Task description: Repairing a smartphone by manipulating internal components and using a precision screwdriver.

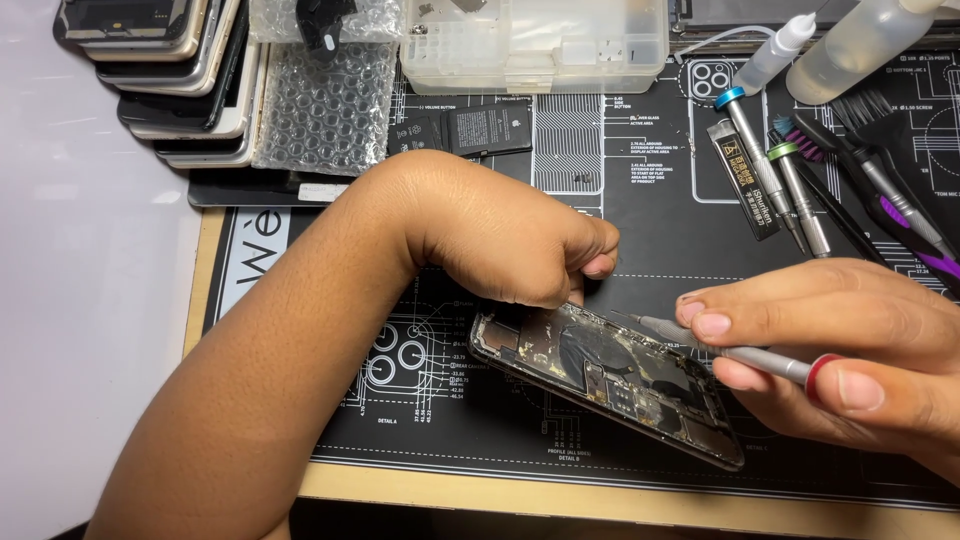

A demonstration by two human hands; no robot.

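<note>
An opened phone body [610,380] lies tilted on the black repair mat [650,200], its boards and inner parts exposed. My left hand [510,235] is bent at the wrist, fingers curled down onto the phone's upper left end, holding it. My right hand [840,350] grips a slim grey screwdriver [735,352] with a red ring near its cap. The screwdriver's tip rests on the phone's upper edge, close to my left fingers.
Two more screwdrivers [770,160], a brush [880,160] and two squeeze bottles [850,45] lie at the back right. A clear parts box [535,40], bubble wrap [325,105], a black battery [490,128] and a stack of phones [170,70] sit at the back.
</note>
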